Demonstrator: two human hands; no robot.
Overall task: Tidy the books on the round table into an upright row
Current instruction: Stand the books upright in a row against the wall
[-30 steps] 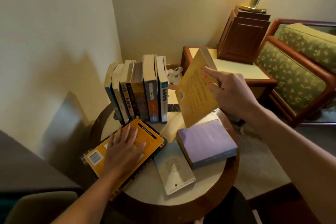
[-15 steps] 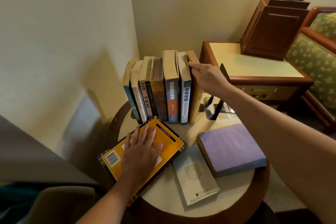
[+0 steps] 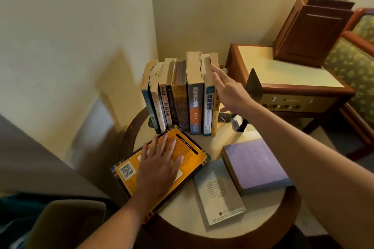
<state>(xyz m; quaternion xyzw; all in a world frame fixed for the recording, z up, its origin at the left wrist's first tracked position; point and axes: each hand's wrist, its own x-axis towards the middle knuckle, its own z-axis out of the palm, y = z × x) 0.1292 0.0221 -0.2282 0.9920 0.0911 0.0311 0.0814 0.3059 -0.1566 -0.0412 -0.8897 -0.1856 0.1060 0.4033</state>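
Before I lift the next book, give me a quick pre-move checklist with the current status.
1. Row upright: ok, though its left books lean slightly.
2. Yellow book at the row's right end supported: ok, the right hand lies flat against it.
3. Bookend against the row: not ok, it stands apart to the right.
4. Left hand gripping the orange book: not ok, it rests flat on the cover.
5. All books shelved: not ok, the orange, grey and purple books lie flat on the table.

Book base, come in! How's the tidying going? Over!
Left hand flat on orange book, right hand against yellow book ending the row. Grey book, purple book lie flat. Black bookend stands apart.
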